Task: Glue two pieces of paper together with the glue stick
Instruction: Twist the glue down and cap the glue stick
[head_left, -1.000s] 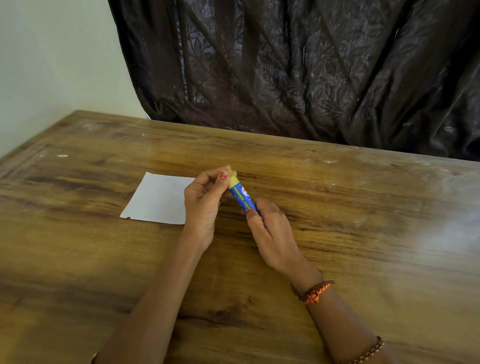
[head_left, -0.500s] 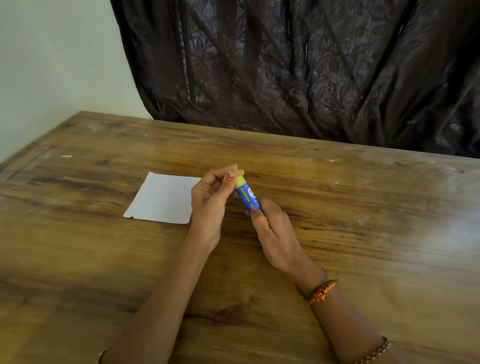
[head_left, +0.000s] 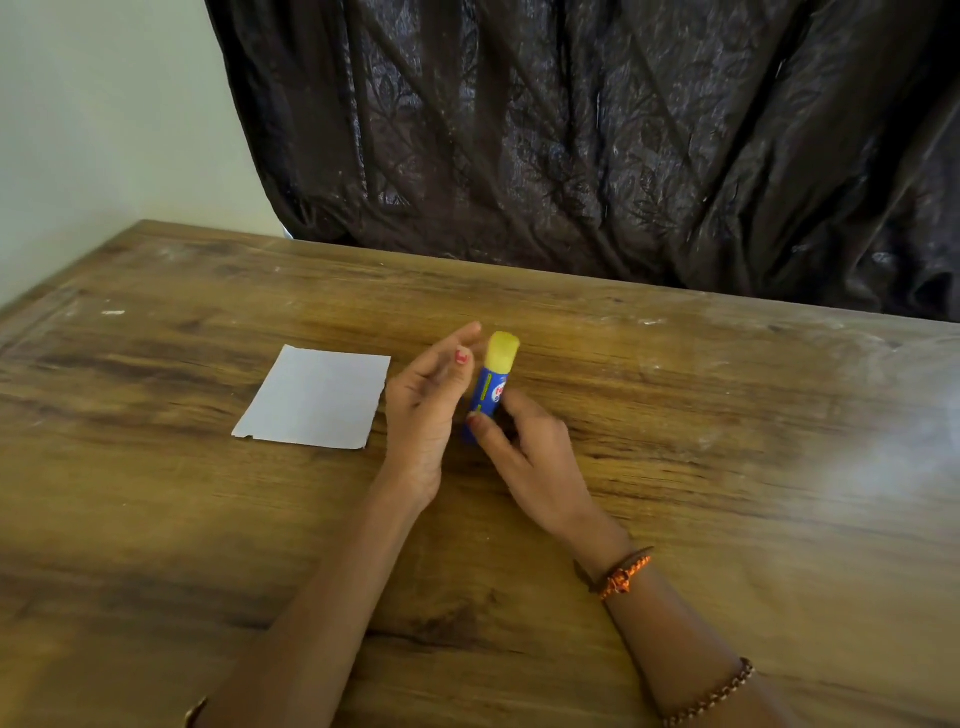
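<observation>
Upright and a little tilted, the glue stick (head_left: 491, 387) stands above the wooden table (head_left: 701, 441) with its yellow cap (head_left: 503, 352) on, so by my reading no glue has gone down yet. The right hand (head_left: 524, 452) pinches the blue barrel low, probably to leave the cap free for pulling. The left hand (head_left: 428, 410) is just beside the cap, fingers loosely extended and holding nothing — poised, it seems, to take the cap. One white paper (head_left: 317, 397) lies flat on the table to the left, near that hand; a second sheet is not visible.
</observation>
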